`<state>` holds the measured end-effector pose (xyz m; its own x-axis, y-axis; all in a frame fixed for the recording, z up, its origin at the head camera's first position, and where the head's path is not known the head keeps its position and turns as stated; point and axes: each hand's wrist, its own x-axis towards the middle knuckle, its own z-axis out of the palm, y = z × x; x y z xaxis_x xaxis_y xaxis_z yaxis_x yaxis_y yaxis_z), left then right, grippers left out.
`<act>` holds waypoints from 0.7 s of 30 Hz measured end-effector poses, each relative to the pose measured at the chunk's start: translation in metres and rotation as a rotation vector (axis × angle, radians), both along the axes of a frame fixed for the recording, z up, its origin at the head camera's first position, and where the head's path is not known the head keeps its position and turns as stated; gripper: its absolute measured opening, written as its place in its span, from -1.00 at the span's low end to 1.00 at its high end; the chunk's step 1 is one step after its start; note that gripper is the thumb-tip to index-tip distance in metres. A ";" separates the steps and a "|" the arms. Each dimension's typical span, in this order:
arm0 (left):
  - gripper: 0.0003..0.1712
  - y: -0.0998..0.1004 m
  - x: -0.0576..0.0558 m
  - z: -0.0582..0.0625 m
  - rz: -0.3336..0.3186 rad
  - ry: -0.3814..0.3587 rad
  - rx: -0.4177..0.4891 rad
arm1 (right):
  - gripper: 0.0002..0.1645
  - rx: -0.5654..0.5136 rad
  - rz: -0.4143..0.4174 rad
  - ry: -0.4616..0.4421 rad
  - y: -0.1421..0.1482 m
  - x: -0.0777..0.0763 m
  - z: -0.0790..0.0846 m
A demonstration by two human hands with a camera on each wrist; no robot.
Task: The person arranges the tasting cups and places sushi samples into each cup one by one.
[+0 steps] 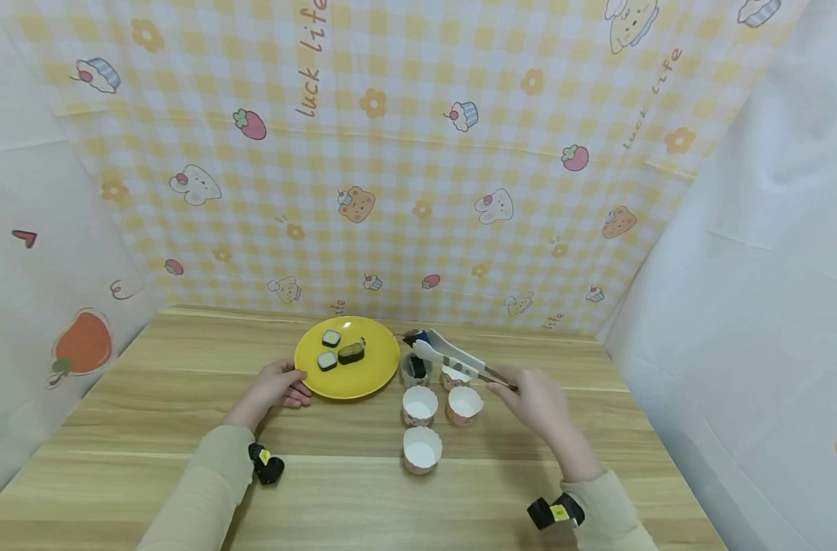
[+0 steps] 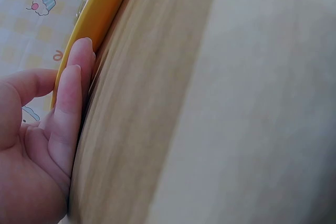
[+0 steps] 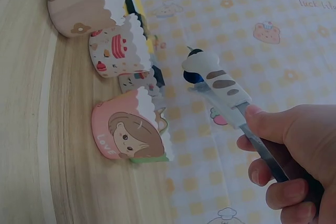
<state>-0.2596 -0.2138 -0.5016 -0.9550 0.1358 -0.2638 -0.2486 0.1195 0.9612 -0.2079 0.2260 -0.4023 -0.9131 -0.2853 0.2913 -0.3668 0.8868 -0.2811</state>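
Bench (image 1: 322, 505), wood-grained, is carrying all pieces; twelve o'clock is lying towards the patterned backdrop (image 1: 405, 168). Yellow plate (image 1: 363, 379), smooth, probably light and stiff, is being pinched at its eight o'clock rim by the left hand (image 1: 281, 385), fingers closing on the edge. Tongs (image 3: 236, 98), white-tipped, metal-shanked, are pointing towards ten o'clock; the right hand (image 1: 539, 402) is gripping the shanks, fingers curled round them. Paper cups (image 1: 420, 417), five, likely very light and easily crushed, are standing at three to five o'clock from the plate; low walls are looking the safest hold. Dark piece (image 1: 410, 337), detail unclear, is hanging between the tong tips near twelve o'clock of the back-left cup; probably light, possibly slippery, it is calling for a gentle pinch across its middle. Oval sushi piece (image 1: 351, 353) is resting near plate centre. Sushi rolls (image 1: 331, 337), two, likely firm, are lying at nine and eleven o'clock from plate centre.
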 end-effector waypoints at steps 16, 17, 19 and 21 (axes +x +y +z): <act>-0.44 0.001 0.001 0.002 0.008 0.005 0.002 | -0.60 -0.001 -0.027 0.034 0.026 0.012 -0.004; -0.44 0.001 0.001 0.002 0.006 0.007 0.002 | -0.60 -0.001 -0.029 0.032 0.028 0.013 -0.004; -0.45 0.001 0.001 0.002 0.005 0.009 0.000 | -0.61 0.000 -0.032 0.030 0.031 0.015 -0.004; -0.45 0.001 0.001 0.001 0.004 0.009 0.000 | -0.61 0.003 -0.037 0.026 0.034 0.016 -0.005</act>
